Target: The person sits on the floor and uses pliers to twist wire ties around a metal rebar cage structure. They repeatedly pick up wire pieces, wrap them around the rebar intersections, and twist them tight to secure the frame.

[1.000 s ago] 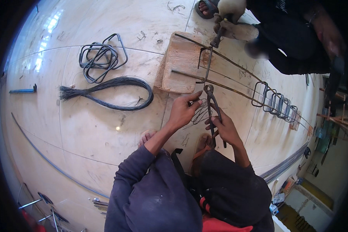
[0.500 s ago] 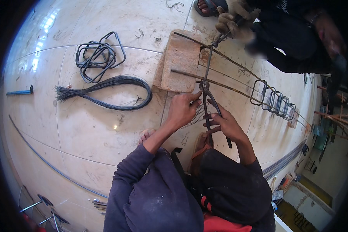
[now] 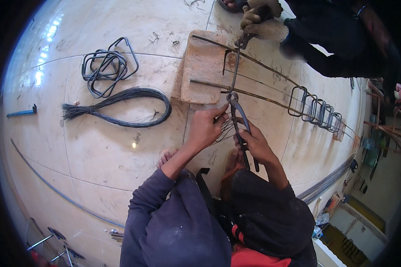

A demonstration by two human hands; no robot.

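Steel pincers [image 3: 237,109] are in my right hand [image 3: 257,143], its fingers wrapped around the handles. Their jaws meet the near corner of a square steel stirrup [image 3: 236,73] at the near rebar [image 3: 258,101]. My left hand [image 3: 206,127] is closed, with its index finger reaching toward the jaws. Thin tie wires [image 3: 227,130] fan out from beneath that hand. Across from me, a co-worker's gloved hand [image 3: 256,24] holds another pair of pincers [image 3: 242,41] at the stirrup's far corner. The bars' ends rest on a rough block [image 3: 202,66].
Left on the tiled floor lie a looped bundle of tie wire [image 3: 165,111], a pile of bent stirrups [image 3: 107,71] and a blue bar tool [image 3: 22,112]. More stirrups [image 3: 314,109] hang along the bars to the right. A long rod [image 3: 62,190] lies at lower left.
The pincer handles have come closer together, and my right hand has closed around them. The co-worker's gloved hand and pincers have shifted slightly. The whole view has moved a little.
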